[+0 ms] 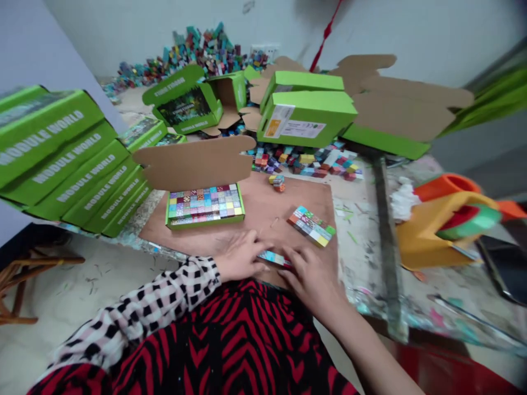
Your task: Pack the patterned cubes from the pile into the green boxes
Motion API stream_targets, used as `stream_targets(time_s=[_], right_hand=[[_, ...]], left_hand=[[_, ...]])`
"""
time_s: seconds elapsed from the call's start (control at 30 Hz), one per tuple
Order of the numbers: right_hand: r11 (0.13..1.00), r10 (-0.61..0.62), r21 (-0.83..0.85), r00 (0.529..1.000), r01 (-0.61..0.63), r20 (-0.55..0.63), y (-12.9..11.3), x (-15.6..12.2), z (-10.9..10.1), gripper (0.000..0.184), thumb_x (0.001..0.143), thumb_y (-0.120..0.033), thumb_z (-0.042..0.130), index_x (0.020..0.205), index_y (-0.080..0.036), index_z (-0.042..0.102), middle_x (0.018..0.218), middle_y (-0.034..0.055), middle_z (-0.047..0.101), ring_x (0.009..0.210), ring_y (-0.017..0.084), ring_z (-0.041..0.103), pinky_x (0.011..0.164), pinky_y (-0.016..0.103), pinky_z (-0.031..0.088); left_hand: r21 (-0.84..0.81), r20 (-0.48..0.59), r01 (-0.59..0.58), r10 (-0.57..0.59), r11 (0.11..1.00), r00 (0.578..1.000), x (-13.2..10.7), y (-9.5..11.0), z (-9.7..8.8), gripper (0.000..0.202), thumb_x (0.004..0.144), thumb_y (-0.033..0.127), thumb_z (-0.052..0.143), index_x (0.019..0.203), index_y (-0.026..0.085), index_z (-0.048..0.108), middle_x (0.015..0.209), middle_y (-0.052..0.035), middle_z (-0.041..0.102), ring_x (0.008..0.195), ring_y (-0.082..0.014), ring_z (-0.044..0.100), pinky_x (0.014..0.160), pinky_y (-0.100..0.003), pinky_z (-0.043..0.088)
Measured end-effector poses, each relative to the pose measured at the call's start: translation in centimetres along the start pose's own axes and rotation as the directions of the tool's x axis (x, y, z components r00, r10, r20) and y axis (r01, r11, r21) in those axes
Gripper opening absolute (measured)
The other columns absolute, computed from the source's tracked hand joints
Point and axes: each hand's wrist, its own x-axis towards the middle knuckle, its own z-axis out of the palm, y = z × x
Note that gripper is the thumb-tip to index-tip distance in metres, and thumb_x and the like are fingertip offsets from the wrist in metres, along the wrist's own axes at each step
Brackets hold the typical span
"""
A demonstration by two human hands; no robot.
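Both my hands rest at the near edge of a brown board (263, 211). My left hand (240, 255) and my right hand (309, 274) close from either side on a short row of coloured cubes (275, 258), mostly hidden between them. A loose block of coloured cubes (312, 225) lies just beyond my right hand. A small green box (205, 205), lid flap up, is filled with a grid of coloured cubes to the left. Two cubes (277, 182) sit farther back.
Stacked green "MODULE WORLD" boxes (66, 159) fill the left. More green boxes (307, 116) and cardboard flaps stand behind, over scattered cubes (313, 160). A cube heap (193, 52) lies against the wall. Orange and yellow plastic items (447, 219) sit right.
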Motion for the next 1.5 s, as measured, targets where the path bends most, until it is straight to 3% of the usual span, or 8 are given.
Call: stream_targets(time_s=[0.07,0.2,0.43,0.63,0.87,1.07,1.27,1.5], right_hand=[[1.0,0.031,-0.005,0.999,-0.031,0.034,-0.2,-0.2,-0.7,0.044,0.085,-0.027,0.054,0.128,-0.021,0.053,0.111,0.0132,0.052,0.099,0.029,0.056,0.084,0.047,0.051],[0.997,0.049,0.066,0.999,-0.049,0.011,-0.5,-0.1,-0.8,0.042,0.085,-0.024,0.055,0.127,-0.021,0.054,0.112,0.0121,0.049,0.099,0.025,0.056,0.088,0.046,0.05],[0.991,0.094,0.093,0.996,-0.093,-0.007,-1.7,0.6,1.2,0.027,0.093,-0.034,0.047,0.108,-0.021,0.065,0.094,0.0077,0.049,0.082,0.02,0.058,0.076,0.037,0.053],[0.992,-0.006,0.123,0.996,0.018,-0.092,-2.1,1.2,1.7,0.042,0.097,-0.045,0.034,0.1,-0.019,0.067,0.082,0.0058,0.053,0.072,0.018,0.059,0.066,0.031,0.051],[0.958,-0.285,-0.053,0.956,0.282,-0.072,-8.0,7.9,-1.4,0.031,0.097,-0.032,0.038,0.1,-0.019,0.066,0.083,0.0068,0.056,0.072,0.016,0.055,0.063,0.028,0.045],[0.914,-0.405,-0.006,0.914,0.405,0.013,-12.4,15.1,1.0,0.023,0.094,-0.026,0.046,0.102,-0.019,0.067,0.089,0.0079,0.055,0.079,0.018,0.054,0.068,0.029,0.045],[0.931,-0.363,0.092,0.922,0.353,0.133,-13.4,17.8,3.2,0.021,0.089,-0.023,0.054,0.105,-0.021,0.067,0.091,0.0059,0.053,0.081,0.017,0.053,0.069,0.028,0.043],[0.945,-0.326,0.074,0.913,0.317,0.245,-14.4,18.1,3.2,0.022,0.092,-0.028,0.05,0.106,-0.021,0.067,0.095,0.007,0.051,0.079,0.016,0.052,0.066,0.027,0.041]], left_hand=[[-0.112,-0.001,0.008,-0.008,0.994,1.0,-0.5,-0.2,-0.5,0.057,0.076,0.026,0.068,0.13,0.021,0.051,0.111,-0.0077,0.049,0.102,-0.0238,0.051,0.09,-0.039,0.046],[-0.211,-0.073,-0.015,0.0,0.977,0.997,-1.5,-1.0,-0.6,0.05,0.079,0.016,0.06,0.128,0.017,0.05,0.114,-0.0088,0.05,0.106,-0.0225,0.051,0.095,-0.039,0.045],[-0.14,-0.095,-0.078,0.065,0.987,0.993,-1.0,-1.2,0.3,0.024,0.091,0.02,0.046,0.108,0.015,0.062,0.098,-0.0079,0.058,0.092,-0.0192,0.056,0.085,-0.033,0.048],[0.008,-0.076,-0.131,0.131,0.991,0.988,-1.6,-1.2,-0.3,0.025,0.094,0.023,0.04,0.1,0.017,0.064,0.089,-0.0052,0.059,0.081,-0.0157,0.057,0.079,-0.028,0.049],[0.034,-0.338,-0.041,0.05,0.999,0.94,-5.4,-3.6,-5.5,0.029,0.093,0.016,0.038,0.113,0.012,0.059,0.1,-0.0102,0.06,0.091,-0.0188,0.058,0.083,-0.035,0.052],[0.099,-0.404,0.068,-0.023,0.993,0.915,-8.5,-8.5,-10.0,0.027,0.09,0.012,0.043,0.11,0.014,0.06,0.101,-0.0092,0.059,0.095,-0.0193,0.058,0.085,-0.038,0.052],[0.072,-0.34,0.192,-0.157,0.979,0.927,-9.0,-11.3,-10.8,0.023,0.087,0.014,0.049,0.103,0.016,0.065,0.098,-0.0077,0.058,0.094,-0.0192,0.058,0.084,-0.037,0.052],[0.134,-0.331,0.233,-0.179,0.963,0.926,-9.4,-12.1,-10.6,0.022,0.085,0.014,0.053,0.099,0.018,0.069,0.092,-0.0064,0.061,0.09,-0.0199,0.058,0.083,-0.036,0.05]])
